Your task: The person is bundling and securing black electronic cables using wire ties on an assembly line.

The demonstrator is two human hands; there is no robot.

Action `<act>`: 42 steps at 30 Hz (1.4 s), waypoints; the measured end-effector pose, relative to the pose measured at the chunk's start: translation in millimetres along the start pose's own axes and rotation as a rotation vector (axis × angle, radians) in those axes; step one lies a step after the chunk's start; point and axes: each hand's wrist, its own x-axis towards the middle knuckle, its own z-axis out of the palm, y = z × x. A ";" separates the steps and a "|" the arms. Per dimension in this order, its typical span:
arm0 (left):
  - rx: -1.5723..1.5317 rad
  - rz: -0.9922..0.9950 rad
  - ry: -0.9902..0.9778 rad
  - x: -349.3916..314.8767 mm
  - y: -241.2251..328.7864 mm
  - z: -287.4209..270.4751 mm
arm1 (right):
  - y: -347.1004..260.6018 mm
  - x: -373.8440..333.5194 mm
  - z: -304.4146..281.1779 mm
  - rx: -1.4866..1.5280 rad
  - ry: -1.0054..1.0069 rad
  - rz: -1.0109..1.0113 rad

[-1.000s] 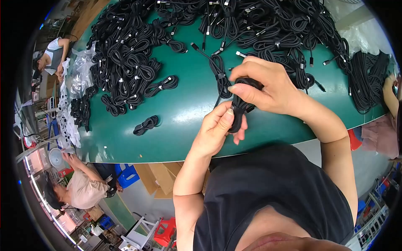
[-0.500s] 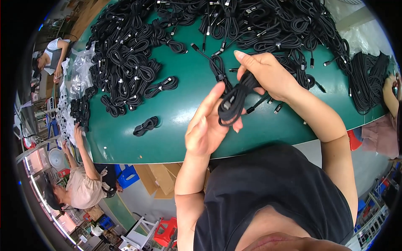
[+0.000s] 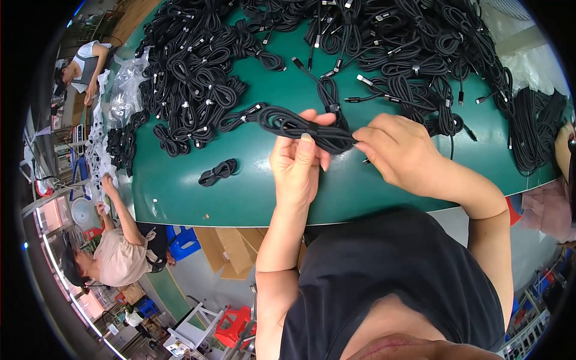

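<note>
One bundle [image 3: 282, 123], long axis left to right, is clasped mid-length by the left fingers [image 3: 304, 151], its right end met by bunched right fingers [image 3: 375, 137], grip unclear.

Blue stool [image 3: 182, 242] near cardboard box [image 3: 237, 251]

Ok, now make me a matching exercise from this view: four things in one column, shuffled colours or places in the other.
1. Tabletop
2. Held cable bundle
3. Cardboard box
4. Fan

A. White, toward the picture's left
B. Brown, past the near table edge
C. Green
D. Black, in the left hand

Pairs: 1-C, 2-D, 3-B, 4-A
</note>
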 end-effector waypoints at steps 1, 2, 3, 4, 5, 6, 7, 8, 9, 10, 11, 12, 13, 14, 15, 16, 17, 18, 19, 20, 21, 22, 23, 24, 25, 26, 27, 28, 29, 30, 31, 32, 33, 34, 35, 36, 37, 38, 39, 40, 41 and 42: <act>0.002 0.001 0.003 -1.9 -1.0 -0.6 | -0.1 -1.4 0.6 -0.123 -0.004 -0.094; 0.003 0.001 -0.005 -3.9 -2.5 -0.9 | 0.3 -0.7 0.4 -0.109 -0.007 -0.105; 0.000 -0.005 -0.019 -5.1 -5.2 0.4 | 0.1 -1.5 0.1 -0.113 -0.007 -0.100; 0.016 -0.029 -0.011 -6.4 -7.3 2.6 | -0.5 -1.8 0.4 -0.089 -0.019 -0.095; 0.110 -0.079 -0.052 -9.2 -9.9 6.9 | -1.5 -2.1 0.7 -0.063 -0.030 -0.090; 0.126 -0.105 -0.083 -12.0 -15.9 9.0 | -4.3 -1.5 1.1 -0.065 -0.028 -0.091; 0.142 -0.132 -0.113 -13.4 -19.4 10.9 | -8.9 -1.6 1.7 -0.081 -0.014 -0.089; 0.106 -0.128 -0.114 -12.7 -16.2 11.0 | -12.4 -1.1 1.8 -0.097 -0.001 -0.087; 0.107 -0.129 -0.115 -11.8 -12.7 10.9 | -13.9 0.2 2.0 -0.097 0.001 -0.087; 0.092 -0.111 -0.072 -10.9 -9.3 10.8 | -15.7 2.1 0.7 -0.119 0.003 -0.065; 0.077 -0.094 -0.029 -10.1 -6.9 9.8 | -16.7 2.7 0.0 -0.141 0.004 -0.043; 0.025 -0.079 0.015 -9.0 -5.4 7.8 | -15.6 0.4 -0.3 -0.140 0.004 -0.044; 0.043 -0.038 0.009 -7.0 -4.9 3.2 | -13.4 -3.6 -1.0 -0.170 -0.033 -0.028; 0.045 -0.049 0.001 -7.3 -6.8 2.4 | -12.0 -6.3 -0.5 -0.199 -0.071 -0.012; 0.046 -0.059 -0.007 -8.0 -8.4 3.7 | -12.8 -7.2 1.1 -0.199 -0.071 -0.013; 0.107 -0.080 -0.021 -9.7 -10.1 7.1 | -13.8 -8.1 3.1 -0.187 -0.063 -0.007; 0.168 -0.102 -0.036 -12.3 -12.6 11.4 | -14.7 -8.1 4.1 -0.175 -0.055 -0.001; 0.161 -0.110 -0.074 -14.9 -17.5 13.4 | -16.0 -6.7 3.9 -0.177 -0.054 0.001; 0.110 -0.088 -0.070 -13.7 -19.8 13.1 | -17.8 -4.7 2.9 -0.154 -0.041 -0.015; 0.066 -0.113 -0.064 -13.0 -17.0 13.6 | -19.2 -3.2 0.5 -0.132 -0.028 -0.031; 0.021 -0.139 -0.056 -11.7 -13.3 13.2 | -17.8 -1.1 -3.0 -0.134 -0.028 -0.028; 0.020 -0.142 -0.059 -11.0 -9.4 13.2 | -15.3 2.8 -8.1 -0.120 0.003 -0.030; -0.024 -0.195 -0.126 -10.9 -5.2 13.4 | -12.3 6.6 -12.7 -0.106 0.034 -0.032; -0.068 -0.246 -0.191 -12.5 -2.1 13.9 | -10.0 9.0 -17.3 -0.099 0.060 0.016; -0.069 -0.246 -0.192 -14.3 -2.3 12.4 | -11.3 12.7 -22.4 -0.056 0.042 0.088; -0.028 -0.253 -0.228 -16.3 -3.8 9.5 | -9.6 15.3 -21.9 -0.034 0.046 0.073; 0.010 -0.266 -0.272 -16.4 -6.4 9.1 | -6.8 16.8 -21.8 -0.020 0.054 0.065; 0.022 -0.266 -0.255 -17.0 -7.6 10.5 | -3.6 16.4 -17.5 -0.080 0.055 0.003; 0.019 -0.270 -0.261 -17.1 -7.8 11.8 | -1.0 15.3 -11.1 -0.139 0.055 -0.060; 0.099 -0.238 -0.243 -16.4 -7.5 14.4 | -1.3 14.5 -8.1 -0.138 0.069 -0.100; 0.179 -0.206 -0.224 -16.2 -7.2 16.1 | -0.9 11.8 -6.3 -0.144 0.070 -0.094; 0.224 -0.215 -0.231 -17.0 -8.3 14.2 | -0.5 8.9 -4.5 -0.131 0.050 -0.083; 0.225 -0.217 -0.231 -17.2 -8.1 14.4 | 0.0 6.7 -0.7 -0.111 0.030 -0.076; 0.229 -0.226 -0.227 -17.2 -8.0 15.2 | 1.9 5.0 2.4 -0.102 0.047 -0.074; 0.232 -0.235 -0.224 -17.0 -8.4 15.9 | 3.8 3.4 2.6 -0.102 0.048 -0.071; 0.209 -0.236 -0.221 -16.7 -9.1 14.3 | 6.3 2.3 3.1 -0.042 0.000 -0.014; 0.212 -0.235 -0.216 -16.3 -8.5 13.1 | 8.7 1.8 3.3 0.017 -0.049 0.044; 0.243 -0.217 -0.213 -16.0 -7.7 11.7 | 9.6 4.5 -1.6 0.022 -0.050 0.042; 0.272 -0.198 -0.210 -15.5 -7.6 11.4 | 9.2 9.8 -11.8 0.136 -0.103 0.124; 0.271 -0.197 -0.207 -15.1 -7.8 11.2 | 8.7 12.8 -17.4 0.251 -0.156 0.207; 0.419 -0.132 -0.174 -14.9 -8.3 10.8 | 8.8 13.2 -17.6 0.253 -0.159 0.205; 0.564 -0.068 -0.148 -13.5 -8.8 10.8 | 8.9 13.2 -18.5 0.328 -0.104 0.237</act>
